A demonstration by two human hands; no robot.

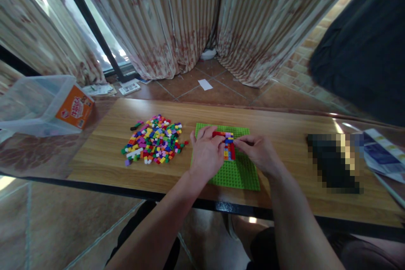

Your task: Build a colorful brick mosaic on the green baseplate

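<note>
A green studded baseplate [240,177] lies on the wooden table. On it stands a low build of toy bricks [229,147] in red, blue, yellow, orange and pink, partly covered by my hands. My left hand [207,154] rests over the build's left side, fingers spread, its thumb against the bricks. From the right, my right hand [261,152] reaches to the build's edge with thumb and forefinger pinched together. Whatever sits between those fingertips is too small to make out. Left of the baseplate spreads a pile of loose toy bricks [156,139] in many colours.
A clear plastic bin [41,109] with an orange label stands at the table's left end. Toward the right lies a pixelated dark object [332,162], with printed papers [384,152] beyond it. Curtains [190,21] hang behind the wooden table [104,152].
</note>
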